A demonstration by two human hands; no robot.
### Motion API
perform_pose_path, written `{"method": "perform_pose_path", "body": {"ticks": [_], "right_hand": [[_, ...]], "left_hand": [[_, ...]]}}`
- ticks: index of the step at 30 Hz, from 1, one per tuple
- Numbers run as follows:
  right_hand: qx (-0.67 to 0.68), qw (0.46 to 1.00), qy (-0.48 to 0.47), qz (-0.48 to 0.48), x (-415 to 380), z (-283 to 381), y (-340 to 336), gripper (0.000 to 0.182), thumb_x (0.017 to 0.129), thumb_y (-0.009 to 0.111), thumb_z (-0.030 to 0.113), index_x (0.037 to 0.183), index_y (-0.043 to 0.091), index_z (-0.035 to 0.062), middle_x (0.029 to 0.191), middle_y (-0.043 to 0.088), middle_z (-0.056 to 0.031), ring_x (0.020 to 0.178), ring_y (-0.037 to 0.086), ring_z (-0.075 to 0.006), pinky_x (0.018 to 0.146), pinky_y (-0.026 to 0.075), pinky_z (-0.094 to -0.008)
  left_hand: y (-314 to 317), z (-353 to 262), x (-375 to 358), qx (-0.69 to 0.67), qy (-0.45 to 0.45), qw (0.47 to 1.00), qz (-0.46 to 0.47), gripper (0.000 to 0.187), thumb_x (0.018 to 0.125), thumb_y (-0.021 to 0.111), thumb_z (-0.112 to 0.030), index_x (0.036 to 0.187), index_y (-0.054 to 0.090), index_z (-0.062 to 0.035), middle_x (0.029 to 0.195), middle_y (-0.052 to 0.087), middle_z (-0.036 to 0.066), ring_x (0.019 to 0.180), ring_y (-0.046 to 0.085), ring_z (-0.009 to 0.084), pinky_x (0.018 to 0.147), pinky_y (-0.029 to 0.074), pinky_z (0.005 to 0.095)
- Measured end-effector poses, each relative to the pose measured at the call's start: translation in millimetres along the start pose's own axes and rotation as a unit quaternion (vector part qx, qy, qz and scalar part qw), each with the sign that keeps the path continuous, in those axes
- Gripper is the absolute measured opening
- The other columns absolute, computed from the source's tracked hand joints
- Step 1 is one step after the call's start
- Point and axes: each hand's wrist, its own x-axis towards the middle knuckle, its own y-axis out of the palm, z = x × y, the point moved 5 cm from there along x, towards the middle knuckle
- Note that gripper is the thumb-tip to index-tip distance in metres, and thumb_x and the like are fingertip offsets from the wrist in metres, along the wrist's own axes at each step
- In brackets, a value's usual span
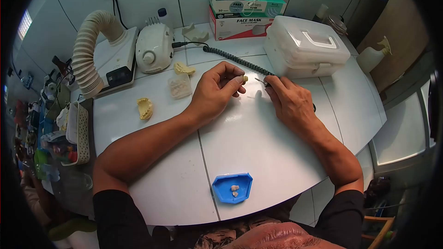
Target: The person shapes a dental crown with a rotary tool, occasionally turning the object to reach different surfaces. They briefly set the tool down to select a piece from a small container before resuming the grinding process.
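My left hand [214,90] pinches a small yellowish tooth-like piece [245,78] between thumb and fingertips. Just to its right, my right hand [293,99] is closed around a rotary handpiece [266,84]; most of the tool's body is hidden by the fingers. The thin tip [258,80] points at the piece, with a small gap between them. A coiled black cord [240,60] runs behind my hands. Left of my left hand lie a small clear box [179,86] and two yellow dental casts, one near [145,109] and one farther back [184,68].
Close to the front edge, a blue tray [223,188] holds small tooth-like pieces [235,188]. Behind my hands stand a white control unit [154,46], a ribbed hose [83,50], face mask boxes [240,26] and a white case [304,46]. A basket [83,133] is at left.
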Motion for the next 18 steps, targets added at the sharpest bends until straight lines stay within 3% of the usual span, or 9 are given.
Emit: {"method": "perform_pose_path", "body": {"ticks": [7, 8, 14, 18], "right_hand": [[0.025, 0.998, 0.04, 0.039, -1.2, -10.5, 4.1, 0.019, 0.108, 0.067, 0.023, 0.119, 0.063, 0.008, 0.089, 0.073, -0.0151, 0.071, 0.074, -0.0382, 0.061, 0.058, -0.0512], [0.006, 0.995, 0.057, 0.08, -0.9, -8.0, 5.8, 0.017, 0.108, 0.065, 0.02, 0.119, 0.063, 0.007, 0.095, 0.075, -0.0156, 0.079, 0.075, -0.0392, 0.066, 0.058, -0.0507], [0.03, 0.998, 0.055, 0.011, 3.2, -4.6, 18.8, 0.027, 0.104, 0.066, 0.026, 0.118, 0.065, 0.0032, 0.091, 0.073, -0.0218, 0.076, 0.076, -0.0427, 0.067, 0.06, -0.0536], [0.026, 0.997, 0.051, -0.052, -0.1, -7.7, 31.4, 0.028, 0.1, 0.07, 0.025, 0.117, 0.066, 0.0031, 0.091, 0.073, -0.0194, 0.075, 0.075, -0.0408, 0.065, 0.058, -0.0524]], "left_hand": [[-2.6, -1.4, -1.4, 0.019, -0.004, 1.0, -0.003, 0.019, 0.11, 0.069, -0.014, 0.126, 0.066, -0.0034, 0.114, 0.072, 0.006, 0.099, 0.072, 0.0136, 0.087, 0.055, 0.0285], [-0.4, -0.8, -1.1, 0.012, 0.002, 1.0, 0.002, 0.018, 0.11, 0.07, -0.013, 0.125, 0.066, -0.0041, 0.114, 0.072, 0.006, 0.097, 0.072, 0.0133, 0.086, 0.055, 0.028], [-3.6, 9.1, 3.6, 0.029, 0.008, 0.999, -0.014, 0.007, 0.107, 0.07, -0.011, 0.11, 0.064, -0.0112, 0.1, 0.063, -0.004, 0.085, 0.061, 0.0068, 0.078, 0.047, 0.0218], [-9.7, 22.3, 9.5, 0.007, 0.052, 0.998, -0.042, 0.007, 0.107, 0.067, -0.009, 0.112, 0.063, -0.0091, 0.099, 0.062, -0.002, 0.083, 0.057, 0.0067, 0.075, 0.045, 0.0226]]}}
